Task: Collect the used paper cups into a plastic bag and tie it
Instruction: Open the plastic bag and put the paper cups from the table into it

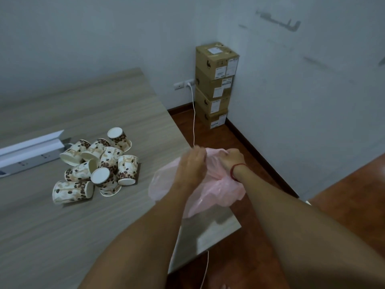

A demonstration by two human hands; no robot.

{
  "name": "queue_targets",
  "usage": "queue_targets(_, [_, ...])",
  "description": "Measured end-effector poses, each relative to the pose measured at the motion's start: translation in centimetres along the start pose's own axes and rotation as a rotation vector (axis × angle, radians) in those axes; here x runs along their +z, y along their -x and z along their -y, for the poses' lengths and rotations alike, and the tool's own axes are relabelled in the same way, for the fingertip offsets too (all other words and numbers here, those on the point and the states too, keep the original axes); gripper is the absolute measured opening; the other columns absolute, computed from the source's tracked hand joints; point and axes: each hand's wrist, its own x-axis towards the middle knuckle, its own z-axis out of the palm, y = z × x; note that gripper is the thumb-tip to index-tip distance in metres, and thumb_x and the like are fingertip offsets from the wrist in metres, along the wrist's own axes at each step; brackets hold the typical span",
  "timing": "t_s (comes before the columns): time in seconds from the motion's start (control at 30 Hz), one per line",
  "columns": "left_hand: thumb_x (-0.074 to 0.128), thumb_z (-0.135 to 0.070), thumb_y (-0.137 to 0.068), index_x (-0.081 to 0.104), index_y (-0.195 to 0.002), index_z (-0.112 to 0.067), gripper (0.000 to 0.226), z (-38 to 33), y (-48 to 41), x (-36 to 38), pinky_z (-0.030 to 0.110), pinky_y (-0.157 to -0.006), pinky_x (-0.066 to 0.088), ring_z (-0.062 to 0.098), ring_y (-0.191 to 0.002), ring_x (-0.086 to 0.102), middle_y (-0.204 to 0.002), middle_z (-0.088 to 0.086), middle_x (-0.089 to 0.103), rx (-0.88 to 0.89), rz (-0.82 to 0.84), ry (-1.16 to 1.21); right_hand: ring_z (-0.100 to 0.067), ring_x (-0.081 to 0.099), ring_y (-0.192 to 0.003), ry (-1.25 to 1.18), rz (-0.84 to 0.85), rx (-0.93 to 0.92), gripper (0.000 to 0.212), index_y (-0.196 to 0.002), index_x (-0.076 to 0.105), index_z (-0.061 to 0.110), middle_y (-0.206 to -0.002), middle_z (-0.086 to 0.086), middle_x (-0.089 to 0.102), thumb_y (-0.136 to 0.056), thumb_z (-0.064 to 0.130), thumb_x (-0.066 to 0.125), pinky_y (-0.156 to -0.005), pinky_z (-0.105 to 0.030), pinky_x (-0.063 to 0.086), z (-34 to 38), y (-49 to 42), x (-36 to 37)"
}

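Office: desk [83, 105], stacked cartons [215, 86], wall socket [179, 85].

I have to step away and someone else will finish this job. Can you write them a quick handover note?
Left hand and right hand: both grip the pink plastic bag at its top, over the table's right edge.
Paper cups: all heaped on the table to the left, none visibly bagged.
Done: bag in hand.
Left: open the bag, load the cups, tie it.
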Motion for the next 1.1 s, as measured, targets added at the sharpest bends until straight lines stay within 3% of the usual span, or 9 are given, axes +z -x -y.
queue_targets(0.07, [0.061, -0.019, -0.088, 0.058, -0.095, -0.017, 0.008, 0.9, 1.0, 1.7, 0.026, -0.086, 0.044, 0.020, -0.098, 0.055, -0.111, 0.005, 0.061, -0.084, 0.263, 0.086, -0.021, 0.048, -0.074, 0.051, 0.044, 0.001, 0.014, -0.084, 0.052, 0.013, -0.089, -0.008, 0.052, -0.093, 0.020, 0.043, -0.048, -0.021, 0.029, -0.5, 0.2, 0.0])
queue_targets(0.2, [0.052, -0.036, -0.095, 0.036, -0.145, -0.032, 0.053, 4.8, 3.6, 5.8, 0.050, -0.115, 0.030, 0.027, -0.141, 0.035, -0.155, 0.003, 0.034, -0.225, 0.648, 0.082, -0.020, 0.055, -0.071, 0.004, 0.171, 0.082, 0.016, -0.091, 0.064, 0.011, -0.081, -0.005, 0.060, -0.087, 0.016, 0.049, -0.060, -0.024, 0.042, -1.4, 0.7, -0.3])
queue_targets(0.3, [0.037, -0.055, -0.098, 0.044, -0.140, -0.032, 0.048, 6.1, 5.3, 7.1, 0.040, -0.107, 0.041, 0.020, -0.130, 0.045, -0.146, -0.003, 0.045, -0.226, 0.683, 0.161, -0.022, 0.060, -0.080, -0.151, 0.103, 0.138, 0.026, -0.108, 0.066, 0.006, -0.091, -0.007, 0.064, -0.085, 0.008, 0.053, -0.066, -0.023, 0.047, -1.3, 0.5, -2.0])
queue_targets(0.4, [0.036, -0.085, -0.076, 0.040, -0.141, -0.036, 0.081, 6.2, 5.5, 7.3, 0.051, -0.109, 0.037, 0.029, -0.131, 0.046, -0.144, 0.004, 0.047, -0.312, 0.633, 0.139, -0.023, 0.059, -0.087, -0.246, -0.052, 0.131, 0.032, -0.114, 0.065, -0.001, -0.095, -0.009, 0.062, -0.086, 0.009, 0.055, -0.075, -0.026, 0.045, -0.7, -0.3, -3.7])
queue_targets(0.53, [0.037, -0.058, -0.096, 0.025, -0.152, -0.024, 0.066, 7.0, 3.5, 6.4, 0.048, -0.120, 0.021, 0.030, -0.144, 0.029, -0.159, 0.008, 0.028, -0.511, 0.777, 0.176, -0.019, 0.050, -0.087, -0.262, -0.238, 0.058, 0.017, -0.073, 0.061, 0.008, -0.082, -0.006, 0.053, -0.087, 0.008, 0.050, -0.075, -0.027, 0.038, 0.7, -0.8, -5.6])
queue_targets(0.63, [0.053, -0.041, -0.095, 0.022, -0.153, -0.016, 0.071, 7.4, 1.1, 4.6, 0.047, -0.120, 0.021, 0.030, -0.145, 0.027, -0.159, 0.011, 0.025, -0.576, 0.677, 0.194, -0.020, 0.045, -0.077, -0.123, -0.321, -0.056, 0.040, -0.051, 0.038, 0.016, -0.062, -0.001, 0.043, -0.089, 0.009, 0.048, -0.067, -0.024, 0.034, 1.4, -0.1, -6.7])
queue_targets(0.77, [0.076, -0.040, -0.078, 0.018, -0.152, -0.013, 0.098, 4.7, -1.6, -0.1, 0.045, -0.120, 0.023, 0.031, -0.145, 0.025, -0.158, 0.012, 0.025, -0.523, 0.465, 0.319, -0.020, 0.044, -0.066, -0.126, -0.238, -0.109, 0.024, -0.063, 0.049, 0.013, -0.062, 0.001, 0.042, -0.086, 0.015, 0.053, -0.046, -0.015, 0.037, 2.1, 1.3, -6.5])
queue_targets(0.93, [0.060, -0.038, -0.092, 0.019, -0.154, -0.017, 0.077, 3.0, -2.5, -2.7, 0.043, -0.118, 0.023, 0.030, -0.145, 0.028, -0.159, 0.009, 0.027, -0.521, 0.383, 0.352, -0.027, 0.056, -0.109, -0.066, -0.005, -0.147, 0.057, -0.120, 0.059, 0.014, -0.118, -0.007, 0.059, -0.078, 0.054, 0.056, -0.088, -0.035, 0.044, 2.9, 2.3, -4.3])
queue_targets(1.1, [0.063, -0.037, -0.090, 0.052, -0.134, -0.010, 0.053, 5.8, -1.2, -4.8, 0.033, -0.104, 0.040, 0.024, -0.126, 0.052, -0.140, 0.009, 0.053, -0.577, 0.315, 0.246, -0.018, 0.047, -0.069, -0.065, 0.036, -0.213, 0.047, -0.060, 0.045, 0.022, -0.068, 0.002, 0.047, -0.094, 0.054, 0.037, -0.058, -0.025, 0.032, 5.4, 2.3, -1.0])
